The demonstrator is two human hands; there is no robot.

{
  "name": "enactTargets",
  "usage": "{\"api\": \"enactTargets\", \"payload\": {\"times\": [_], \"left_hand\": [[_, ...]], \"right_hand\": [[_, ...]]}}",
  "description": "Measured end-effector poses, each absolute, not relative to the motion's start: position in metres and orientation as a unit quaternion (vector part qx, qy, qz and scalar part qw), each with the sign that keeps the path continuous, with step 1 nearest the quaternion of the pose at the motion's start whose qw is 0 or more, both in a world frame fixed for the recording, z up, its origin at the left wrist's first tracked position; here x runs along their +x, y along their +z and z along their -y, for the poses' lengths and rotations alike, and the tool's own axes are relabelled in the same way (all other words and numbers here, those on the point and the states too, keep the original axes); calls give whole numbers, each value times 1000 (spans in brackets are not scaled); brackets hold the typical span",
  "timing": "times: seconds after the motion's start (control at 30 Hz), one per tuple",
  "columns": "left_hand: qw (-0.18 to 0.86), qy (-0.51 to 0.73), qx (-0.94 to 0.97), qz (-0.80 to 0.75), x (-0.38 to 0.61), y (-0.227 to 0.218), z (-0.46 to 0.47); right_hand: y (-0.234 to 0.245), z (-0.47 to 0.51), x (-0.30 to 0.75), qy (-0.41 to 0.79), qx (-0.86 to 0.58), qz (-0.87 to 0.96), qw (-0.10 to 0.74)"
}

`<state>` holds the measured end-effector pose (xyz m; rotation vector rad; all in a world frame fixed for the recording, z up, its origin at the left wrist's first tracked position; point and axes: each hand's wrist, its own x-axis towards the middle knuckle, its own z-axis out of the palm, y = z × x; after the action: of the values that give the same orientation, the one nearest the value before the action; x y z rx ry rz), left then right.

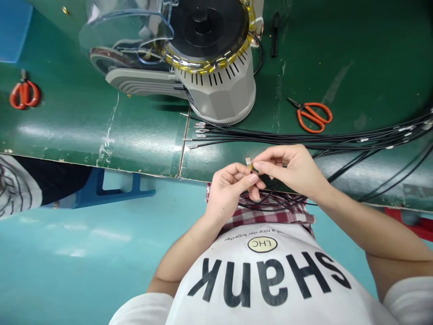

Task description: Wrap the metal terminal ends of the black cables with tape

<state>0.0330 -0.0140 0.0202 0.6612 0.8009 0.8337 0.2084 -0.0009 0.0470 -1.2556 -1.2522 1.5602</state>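
In front of my body, both hands meet at the table's front edge. My left hand [230, 187] is closed, pinching a black cable just below its end, where a small silver metal connector [248, 160] points up. A bit of yellow tape [250, 167] sits below the connector. My right hand [291, 168] is closed too, thumb and forefinger pressed together at the tape beside the connector. The cable's slack [267, 207] hangs in loops over my lap. Just beyond my hands, a bundle of black cables [257, 135] with silver-tipped ends lies along the table.
A grey tape dispenser [219, 92] with yellow tape around its black disc stands at the back. Orange-handled snips [314, 116] lie right, another pair [24, 94] far left. A black pen [275, 36] lies behind. A blue stool [115, 194] and another person's striped sleeve [16, 187] are left.
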Motion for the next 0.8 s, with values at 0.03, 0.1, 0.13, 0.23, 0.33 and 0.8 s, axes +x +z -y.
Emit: {"api": "enactTargets", "payload": {"times": [0.03, 0.1, 0.13, 0.23, 0.33, 0.8], "left_hand": [[788, 387, 300, -373, 33, 20, 14], [790, 386, 293, -376, 33, 21, 13], [791, 385, 292, -376, 32, 20, 13], [789, 381, 300, -376, 31, 20, 14], [786, 382, 316, -369, 30, 20, 14], [801, 335, 368, -333, 25, 21, 10]], "right_hand": [[46, 0, 209, 614, -494, 485, 380], [44, -2, 209, 617, -498, 477, 379], [43, -2, 210, 620, -498, 474, 378], [40, -4, 212, 633, -488, 471, 373], [39, -4, 212, 643, -480, 467, 371], [27, -10, 213, 744, -369, 424, 361]]}}
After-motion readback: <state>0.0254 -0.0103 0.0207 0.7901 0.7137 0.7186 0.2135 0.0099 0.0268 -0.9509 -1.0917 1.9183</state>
